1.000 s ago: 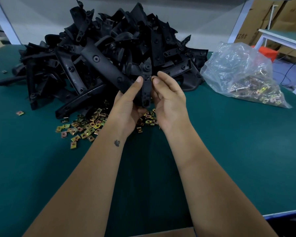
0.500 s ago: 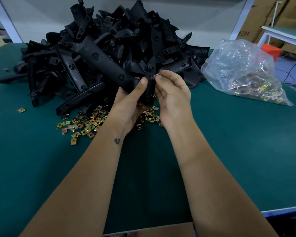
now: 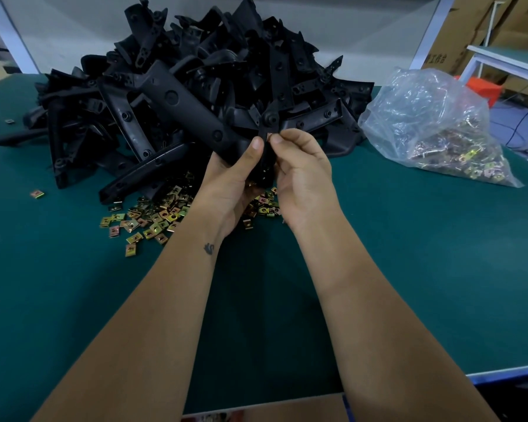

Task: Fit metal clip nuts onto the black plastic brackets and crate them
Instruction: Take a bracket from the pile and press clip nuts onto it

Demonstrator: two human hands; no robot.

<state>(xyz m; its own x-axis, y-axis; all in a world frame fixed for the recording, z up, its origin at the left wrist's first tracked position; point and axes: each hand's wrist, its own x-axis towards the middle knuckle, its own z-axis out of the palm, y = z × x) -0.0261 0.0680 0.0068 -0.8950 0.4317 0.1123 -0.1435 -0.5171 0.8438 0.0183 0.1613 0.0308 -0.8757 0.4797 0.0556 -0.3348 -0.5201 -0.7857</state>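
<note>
The left hand [image 3: 235,181] grips a bracket [image 3: 267,141] upright above the counter [image 3: 409,269], fingers curled round it. The right hand [image 3: 299,175] pinches a clip nut [image 3: 269,136] at its edge. Best to keep the bracket steady and push the nut on squarely until seated.

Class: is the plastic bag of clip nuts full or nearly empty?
Partly full. The bag is puffed, but nuts fill only its bottom right.
</note>
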